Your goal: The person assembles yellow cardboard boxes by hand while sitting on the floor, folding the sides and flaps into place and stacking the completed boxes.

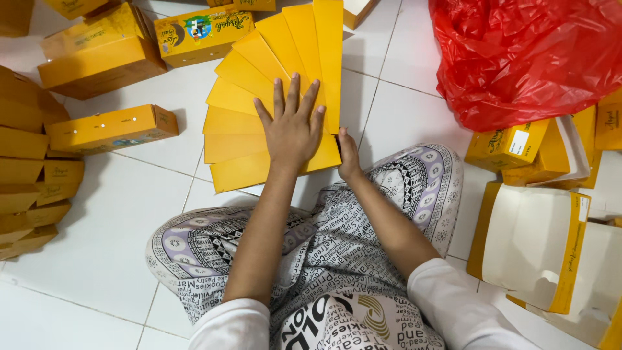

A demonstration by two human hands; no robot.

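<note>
The left hand (pixel 293 129) lies flat, fingers spread wide, pressing on a fan of flat yellow cardboard box blanks (pixel 272 84) spread on the white tiled floor (pixel 116 214) just beyond the person's knees. The right hand (pixel 348 155) rests at the near right corner of the fan; its fingers are hidden under the edge, so I cannot tell whether they grip.

The blanks look light, thin and stiff enough to hold shape, but smooth, so they likely slide over one another; the free long edges and near corners seem the best places to take hold.

Room is tight: folded yellow boxes (pixel 110 126) lie to the left and far, a red plastic bag (pixel 525 58) far right, open white-lined boxes (pixel 531 240) near right. Bare floor shows at near left.
</note>
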